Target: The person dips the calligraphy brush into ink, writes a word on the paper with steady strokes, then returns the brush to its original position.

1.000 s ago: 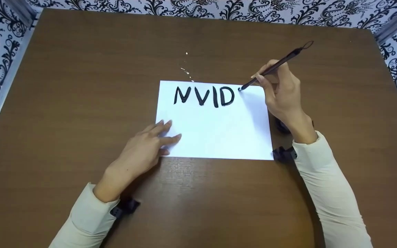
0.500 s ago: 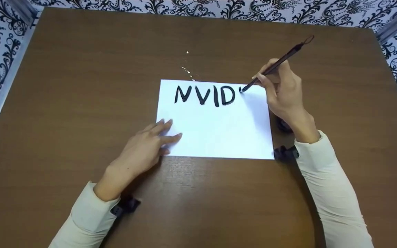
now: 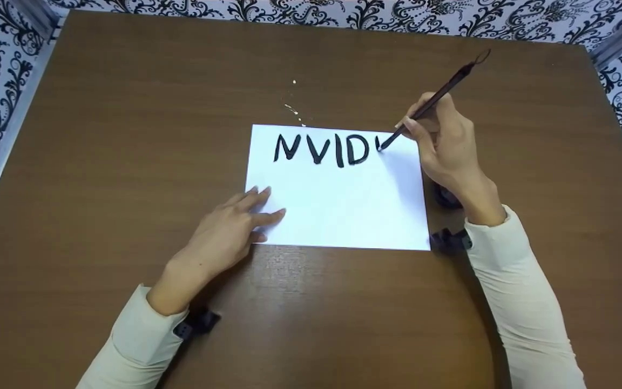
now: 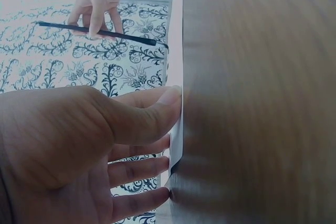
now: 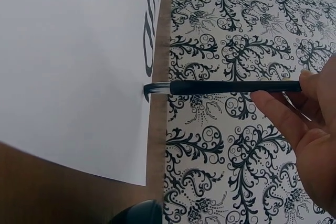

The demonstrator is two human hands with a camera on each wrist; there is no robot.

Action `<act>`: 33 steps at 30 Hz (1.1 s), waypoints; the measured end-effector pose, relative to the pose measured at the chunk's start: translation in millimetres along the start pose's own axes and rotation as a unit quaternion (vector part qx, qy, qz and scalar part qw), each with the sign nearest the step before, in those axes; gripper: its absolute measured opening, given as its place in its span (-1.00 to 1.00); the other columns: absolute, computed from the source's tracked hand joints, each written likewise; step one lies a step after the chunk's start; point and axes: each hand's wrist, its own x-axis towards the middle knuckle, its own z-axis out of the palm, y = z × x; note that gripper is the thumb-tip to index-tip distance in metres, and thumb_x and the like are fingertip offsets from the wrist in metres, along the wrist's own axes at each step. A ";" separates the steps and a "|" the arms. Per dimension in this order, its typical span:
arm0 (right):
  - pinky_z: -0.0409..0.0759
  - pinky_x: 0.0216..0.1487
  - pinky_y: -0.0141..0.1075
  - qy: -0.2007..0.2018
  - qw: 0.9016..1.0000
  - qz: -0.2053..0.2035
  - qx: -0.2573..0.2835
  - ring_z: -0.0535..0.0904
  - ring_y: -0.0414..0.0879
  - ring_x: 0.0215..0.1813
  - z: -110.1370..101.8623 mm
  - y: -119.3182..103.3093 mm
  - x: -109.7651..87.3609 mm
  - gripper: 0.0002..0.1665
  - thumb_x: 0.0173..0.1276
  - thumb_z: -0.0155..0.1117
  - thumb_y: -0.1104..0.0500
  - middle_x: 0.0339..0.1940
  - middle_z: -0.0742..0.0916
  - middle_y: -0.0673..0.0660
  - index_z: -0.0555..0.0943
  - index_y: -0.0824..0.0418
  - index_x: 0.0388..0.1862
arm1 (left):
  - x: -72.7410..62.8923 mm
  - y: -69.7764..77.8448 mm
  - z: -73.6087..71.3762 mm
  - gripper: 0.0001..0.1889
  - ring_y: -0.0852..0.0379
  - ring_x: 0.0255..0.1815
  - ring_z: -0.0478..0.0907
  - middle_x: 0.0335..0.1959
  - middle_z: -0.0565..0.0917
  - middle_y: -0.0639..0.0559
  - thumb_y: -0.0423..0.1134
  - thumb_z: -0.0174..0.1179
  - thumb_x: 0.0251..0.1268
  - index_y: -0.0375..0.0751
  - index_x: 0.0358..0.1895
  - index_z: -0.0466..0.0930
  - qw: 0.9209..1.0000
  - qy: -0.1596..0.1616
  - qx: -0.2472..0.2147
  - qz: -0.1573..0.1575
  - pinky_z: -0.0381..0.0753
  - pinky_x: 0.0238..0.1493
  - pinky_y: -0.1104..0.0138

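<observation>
A white sheet of paper [image 3: 338,210] lies on the table, bearing black brushed letters "NVID" [image 3: 322,150] and a short stroke to their right. My right hand [image 3: 443,140] pinches a dark paintbrush [image 3: 440,93] by its handle, tilted, with a loop at its upper end. In the right wrist view the brush's bristles [image 5: 157,88], blackened at the tip, bend against the paper on the fresh stroke. With fingers spread, my left hand [image 3: 222,232] rests on the paper's lower left corner; the left wrist view shows its thumb [image 4: 169,97] at the sheet's edge.
The brown table [image 3: 127,135] extends around the sheet. A dark rounded object [image 3: 446,197] stands right of the paper, partly hidden by the right wrist. Small pale flecks [image 3: 293,111] mark the table above the sheet. Black-and-white patterned wallpaper [image 3: 424,16] borders the table.
The brush tip has moved slightly down the paper, lengthening the black stroke right of the D. The brush stands a little steeper. The left hand stays in place.
</observation>
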 end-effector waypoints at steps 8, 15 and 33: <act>0.62 -0.18 -0.46 -0.021 1.000 0.014 -0.006 0.70 0.03 -0.24 -2.8 -2.8 -0.5 -0.76 0.38 0.12 0.42 -0.25 0.63 0.24 0.35 0.51 -0.05 | 0.3 -0.3 0.2 -0.53 -0.23 0.35 0.27 0.35 0.36 -0.20 -0.42 0.26 0.21 0.01 0.20 0.56 1.000 0.000 -0.003 0.001 0.43 0.13 -0.13; 0.62 -0.16 -0.46 -0.039 0.999 0.027 0.000 0.69 0.01 -0.22 -6.1 -7.3 0.5 -0.77 0.36 0.12 0.44 -0.24 0.63 0.24 0.35 0.51 -0.06 | 0.6 -0.3 0.4 -0.52 -0.23 0.35 0.28 0.35 0.36 -0.20 -0.43 0.26 0.20 0.00 0.20 0.56 1.000 0.003 -0.005 0.002 0.43 0.14 -0.12; 0.63 -0.21 -0.44 -0.088 0.994 0.056 0.018 0.68 -0.02 -0.18 -14.6 -17.6 1.6 -0.73 0.34 0.15 0.45 -0.24 0.62 0.20 0.37 0.50 -0.03 | 0.4 -0.4 0.0 -0.53 -0.25 0.34 0.29 0.34 0.37 -0.21 -0.43 0.26 0.20 0.00 0.18 0.58 1.000 0.006 -0.005 0.004 0.44 0.08 -0.19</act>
